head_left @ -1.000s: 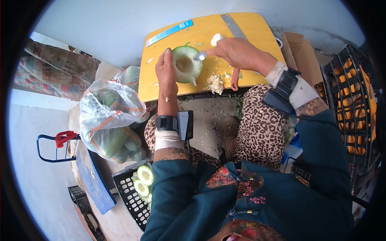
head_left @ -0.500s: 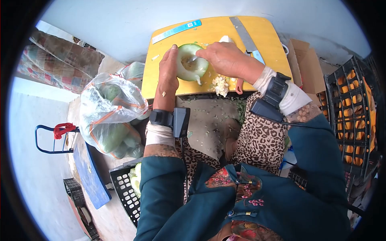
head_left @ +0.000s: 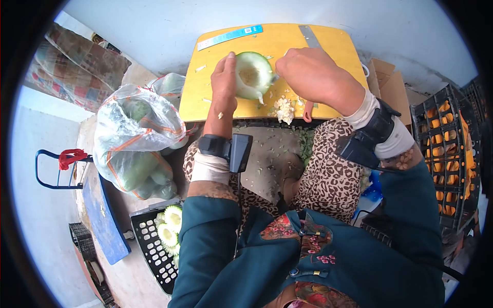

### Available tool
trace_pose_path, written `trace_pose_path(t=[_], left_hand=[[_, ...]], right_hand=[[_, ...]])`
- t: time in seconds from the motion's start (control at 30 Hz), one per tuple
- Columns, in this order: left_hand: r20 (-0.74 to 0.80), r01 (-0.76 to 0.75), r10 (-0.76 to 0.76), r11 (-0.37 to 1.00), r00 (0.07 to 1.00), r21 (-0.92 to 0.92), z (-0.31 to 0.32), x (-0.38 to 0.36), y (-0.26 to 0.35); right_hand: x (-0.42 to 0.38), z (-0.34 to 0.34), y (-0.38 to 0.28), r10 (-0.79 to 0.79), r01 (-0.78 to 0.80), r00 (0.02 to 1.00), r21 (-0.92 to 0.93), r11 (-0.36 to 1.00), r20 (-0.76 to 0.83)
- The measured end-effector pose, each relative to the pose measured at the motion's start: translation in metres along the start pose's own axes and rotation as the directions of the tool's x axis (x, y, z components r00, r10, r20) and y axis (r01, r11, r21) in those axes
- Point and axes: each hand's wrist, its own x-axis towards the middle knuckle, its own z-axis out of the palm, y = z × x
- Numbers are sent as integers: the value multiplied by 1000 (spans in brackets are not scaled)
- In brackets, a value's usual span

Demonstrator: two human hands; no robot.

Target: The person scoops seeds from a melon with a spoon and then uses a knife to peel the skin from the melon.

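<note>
My left hand [head_left: 224, 82] grips the left side of a pale green hollowed melon piece [head_left: 253, 77], whose opening faces up and toward me on the yellow table [head_left: 210, 66]. Just right of the melon, my right hand [head_left: 303, 69] is closed round a tool that is mostly hidden; a bit of metal shows at the melon's edge. Scooped whitish pulp [head_left: 284, 110] lies at the near edge, beside a reddish-pink handle [head_left: 308, 111]. Behind my right hand shows a knife blade [head_left: 309, 36]; its handle is hidden.
A blue-and-silver packaged strip [head_left: 230, 37] lies at the table's far left. Plastic bags of green melons [head_left: 136, 143] stand at left, above a black crate [head_left: 154, 246] with cut pieces [head_left: 168, 234]. A black crate with orange items [head_left: 447, 159] and a cardboard box [head_left: 393, 90] are at right.
My right hand has drawn out of the melon's hollow to the right. The knife's handle is now covered. The view has shifted slightly.
</note>
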Motion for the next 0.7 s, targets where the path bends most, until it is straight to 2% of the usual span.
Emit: trace_pose_path(t=[0.1, 0.13, 0.23, 0.4, 0.5, 0.53, 0.7], left_hand=[[82, 133, -121, 980, 989, -150, -11, -1, 3], [119, 138, -125, 985, 985, -108, -15, 0, 2], [45, 136, -133, 987, 990, -79, -19, 1, -1], [91, 92, -78, 983, 993, -159, -23, -2, -5], [85, 80, -67, 984, 994, -161, -28, 0, -10], [71, 78, -68, 985, 995, -155, -28, 1, -10], [58, 59, -49, 981, 997, -184, -29, -3, -10]], right_hand=[[8, 11, 3, 57, -38, 995, 211, 977, -85], [14, 22, 1, 71, -31, 989, 298, 954, -127], [36, 54, -4, 177, -121, 981, 458, 881, -83], [44, 75, -22, 318, -227, 948, 645, 730, -26], [45, 85, -32, 345, -202, 937, 723, 661, -53], [45, 91, -33, 344, -153, 932, 740, 655, -113], [26, 78, -13, 93, 16, 989, 711, 703, -114]])
